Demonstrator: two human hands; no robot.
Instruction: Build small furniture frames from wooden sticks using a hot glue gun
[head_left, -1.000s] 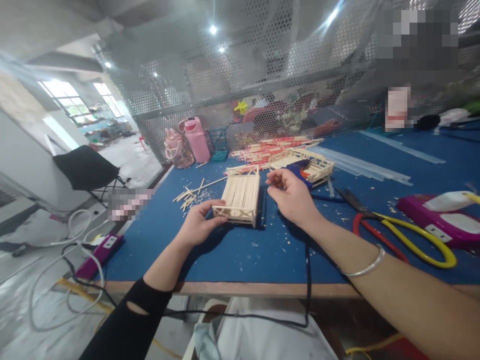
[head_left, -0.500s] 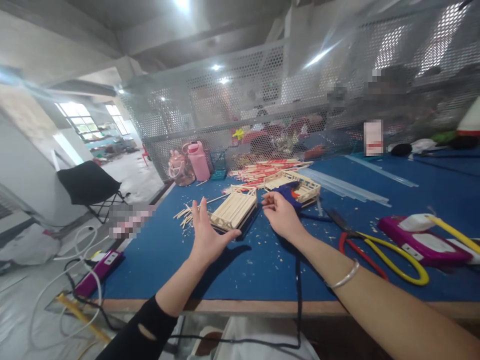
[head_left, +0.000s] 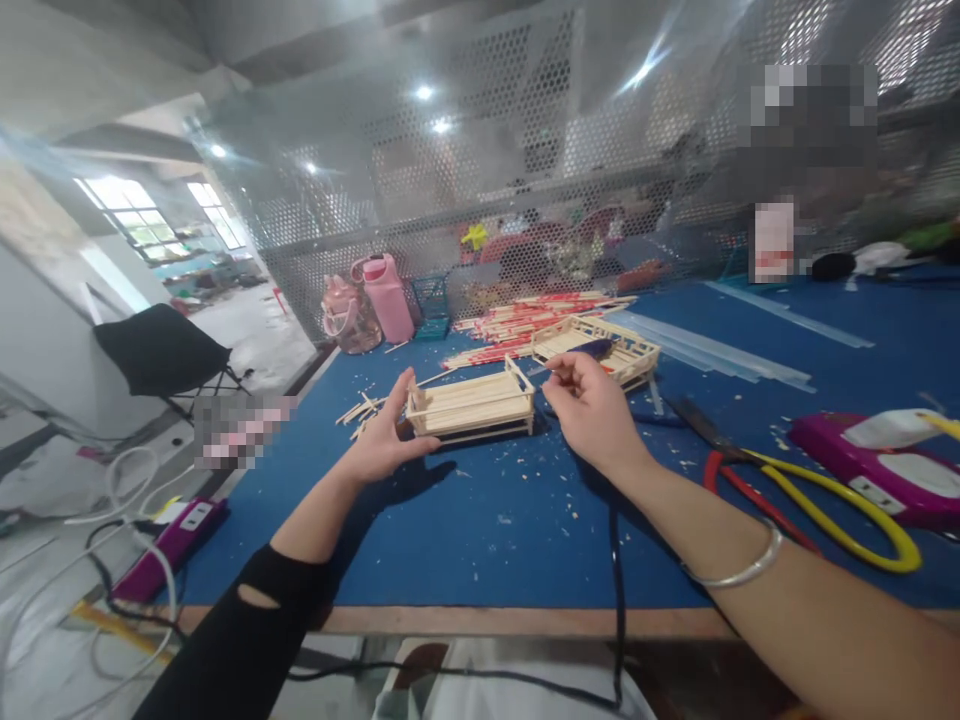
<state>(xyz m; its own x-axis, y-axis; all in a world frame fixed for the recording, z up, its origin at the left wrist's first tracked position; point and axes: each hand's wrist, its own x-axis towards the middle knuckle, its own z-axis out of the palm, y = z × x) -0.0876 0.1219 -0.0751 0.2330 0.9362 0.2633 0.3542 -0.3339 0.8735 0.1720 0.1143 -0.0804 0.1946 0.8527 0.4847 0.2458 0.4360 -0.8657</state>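
Head view: a blue counter (head_left: 487,520) with a wooden front edge fills the lower middle, littered with pale wood chips. Near its centre sits a small frame of wooden sticks (head_left: 471,405). The left hand (head_left: 386,440) has thumb and fingers spread against the frame's left end, its grip open around that end. The right hand (head_left: 592,410) hovers just right of the frame, fingers pinched together; whether they hold anything I cannot tell. Behind lie a second stick frame (head_left: 600,345) and a pile of red and pale sticks (head_left: 525,315). Yellow-handled scissors (head_left: 825,490) rest at right. Pink bottles (head_left: 371,300) stand before a perforated metal screen (head_left: 487,180). A black chair (head_left: 161,350) stands on the grey floor at left.
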